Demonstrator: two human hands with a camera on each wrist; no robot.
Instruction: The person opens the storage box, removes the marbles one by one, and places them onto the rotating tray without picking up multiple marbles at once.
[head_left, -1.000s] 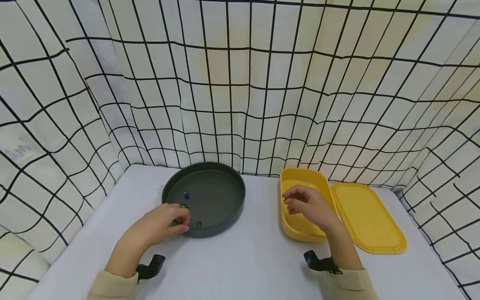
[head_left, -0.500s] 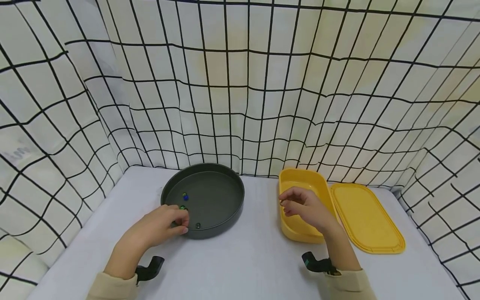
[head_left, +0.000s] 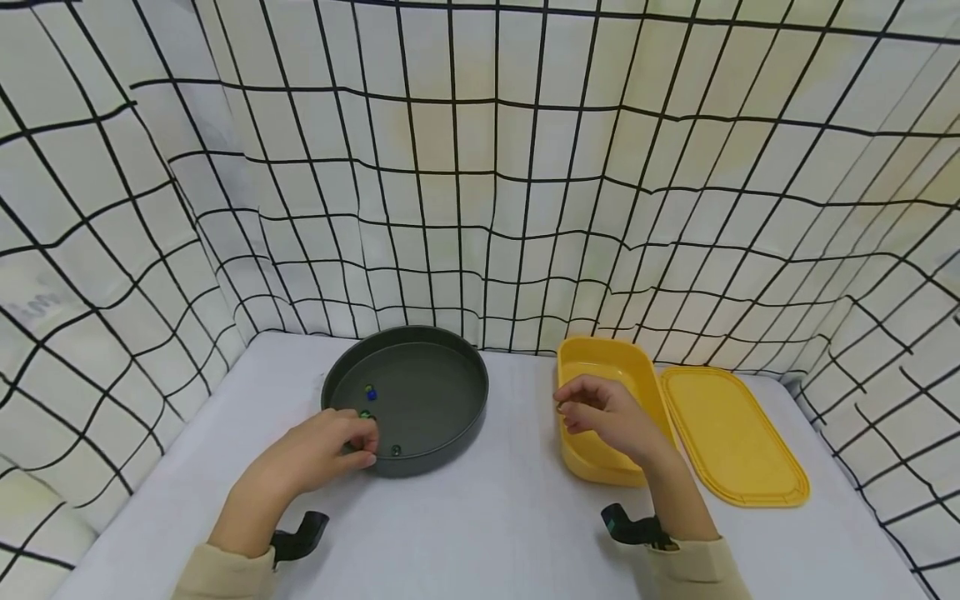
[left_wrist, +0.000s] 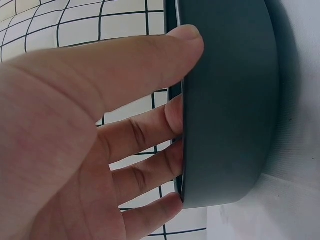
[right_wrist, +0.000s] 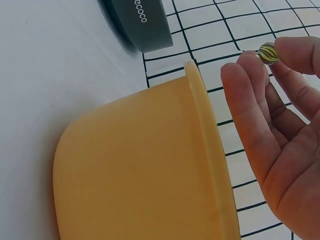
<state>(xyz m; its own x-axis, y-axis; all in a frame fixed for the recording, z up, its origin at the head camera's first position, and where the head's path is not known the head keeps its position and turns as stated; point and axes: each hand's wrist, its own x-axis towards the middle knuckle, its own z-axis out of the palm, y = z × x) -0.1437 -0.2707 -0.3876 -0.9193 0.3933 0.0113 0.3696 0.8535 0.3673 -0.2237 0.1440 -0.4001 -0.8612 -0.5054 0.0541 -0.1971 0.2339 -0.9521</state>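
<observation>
My left hand (head_left: 318,450) holds the near-left rim of a round dark grey-green pan (head_left: 431,387). In the left wrist view its thumb presses the outer wall while the fingers reach over the rim to the inside. Several small marbles lie in the pan: a blue one (head_left: 371,394) and a greenish one beside it, a green one (head_left: 366,414) partly behind the left hand, and a clear dark one (head_left: 396,450) by the near edge. Above the left side of a yellow tub (head_left: 600,473), my right hand (head_left: 617,419) pinches a yellow-and-dark striped marble (right_wrist: 268,53) between thumb and fingertip.
A flat yellow lid (head_left: 738,437) lies on the white table to the right of the tub. White sheeting with black netting (head_left: 480,192) rises behind and on both sides. Each wrist carries a black camera mount, such as the left mount (head_left: 300,537).
My right hand has shifted slightly left, toward the tub's left edge, with its fingertips still together. The left hand stays at the pan's rim, and the marbles there lie as before.
</observation>
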